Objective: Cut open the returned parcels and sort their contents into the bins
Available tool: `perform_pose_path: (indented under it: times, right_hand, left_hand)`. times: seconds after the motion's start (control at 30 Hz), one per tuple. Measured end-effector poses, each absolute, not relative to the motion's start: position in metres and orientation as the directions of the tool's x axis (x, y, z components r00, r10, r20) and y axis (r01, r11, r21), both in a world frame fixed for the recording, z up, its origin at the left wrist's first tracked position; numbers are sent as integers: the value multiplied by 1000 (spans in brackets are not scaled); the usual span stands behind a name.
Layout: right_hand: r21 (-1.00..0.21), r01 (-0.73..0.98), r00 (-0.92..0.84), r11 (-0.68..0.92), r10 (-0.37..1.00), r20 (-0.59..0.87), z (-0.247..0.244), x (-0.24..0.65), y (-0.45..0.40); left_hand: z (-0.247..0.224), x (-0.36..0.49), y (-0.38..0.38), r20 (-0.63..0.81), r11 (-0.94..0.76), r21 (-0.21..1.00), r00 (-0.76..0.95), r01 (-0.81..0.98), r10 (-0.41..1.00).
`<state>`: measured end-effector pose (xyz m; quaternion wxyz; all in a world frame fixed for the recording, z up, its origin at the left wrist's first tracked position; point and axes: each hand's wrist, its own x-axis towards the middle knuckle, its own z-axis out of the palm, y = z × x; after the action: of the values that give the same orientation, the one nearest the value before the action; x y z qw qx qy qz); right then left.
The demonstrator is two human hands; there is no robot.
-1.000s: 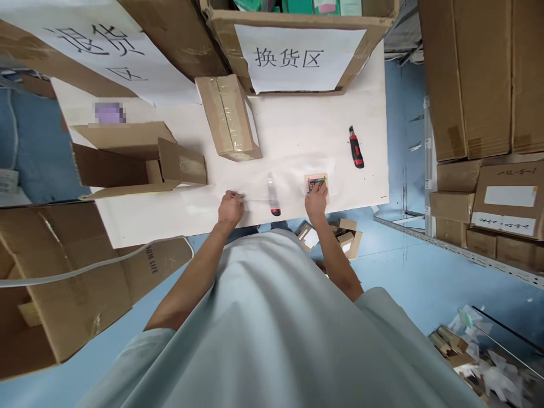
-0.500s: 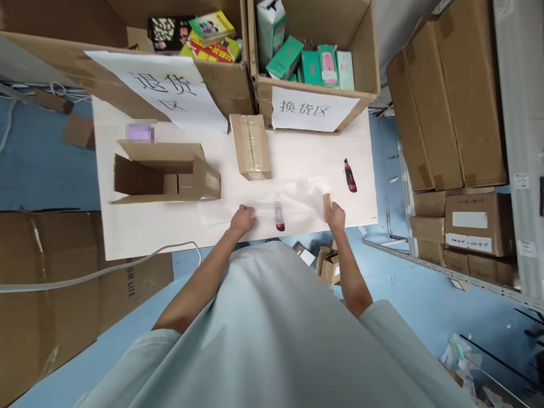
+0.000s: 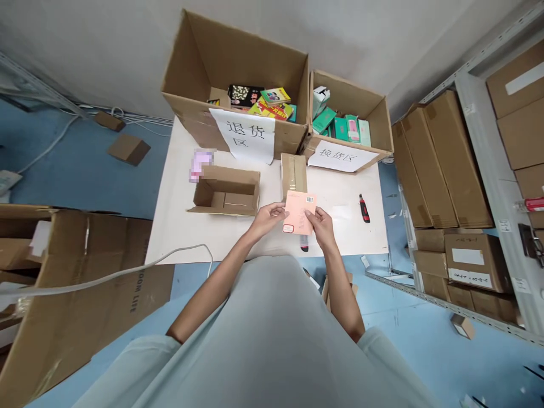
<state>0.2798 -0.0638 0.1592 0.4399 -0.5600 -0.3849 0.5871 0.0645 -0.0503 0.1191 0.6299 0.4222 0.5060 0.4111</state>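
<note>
Above the front part of the white table, a pink booklet (image 3: 299,211) with a barcode and a small red-framed label is held up between both hands. My left hand (image 3: 271,217) pinches its left edge. Its right edge is gripped by my right hand (image 3: 322,225), thumb lying on the face. Partly hidden below the booklet lies a utility knife (image 3: 304,245). Just behind stands a taped cardboard box (image 3: 293,171). To the left of my hands is an open cardboard box (image 3: 249,182).
Two large cartons with paper signs stand at the back; the left carton (image 3: 195,127) holds books, the right carton (image 3: 386,139) green boxes. A red-black utility knife (image 3: 364,209) lies on the table (image 3: 174,226) at right. A grey cable (image 3: 170,250) crosses at front left.
The thin translucent wrap no longer stretches between my hands. Both hands have come closer together and now hold the pink booklet face up. The head view has shifted, showing more of the back.
</note>
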Motion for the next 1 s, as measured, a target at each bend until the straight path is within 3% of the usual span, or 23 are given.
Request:
perform_pose_path:
  times: [0.13, 0.3, 0.4, 0.67, 0.9, 1.0]
  right_hand:
    - [-978, 31, -39, -208, 977, -209, 170, 236, -56]
    - [-939, 338, -46, 55, 998, 42, 183, 194, -56]
    - [-939, 334, -149, 78, 988, 29, 193, 170, -59]
    - [-967, 245, -67, -67, 994, -86, 192, 117, -66]
    - [-959, 277, -41, -69, 996, -84, 178, 103, -66]
    - [-926, 377, -52, -1, 998, -22, 183, 101, -56]
  left_hand:
    - [128, 13, -50, -197, 201, 978, 76, -52, 977]
    - [143, -45, -52, 9, -9, 1000, -53, 4, 999]
    - [151, -74, -53, 94, -99, 994, -126, -33, 988]
    - [159, -116, -68, -145, 140, 983, -38, -121, 989]
    - [150, -126, -65, -144, 144, 989, -4, -38, 990]
    - [144, -127, -58, -141, 141, 990, -9, -27, 990]
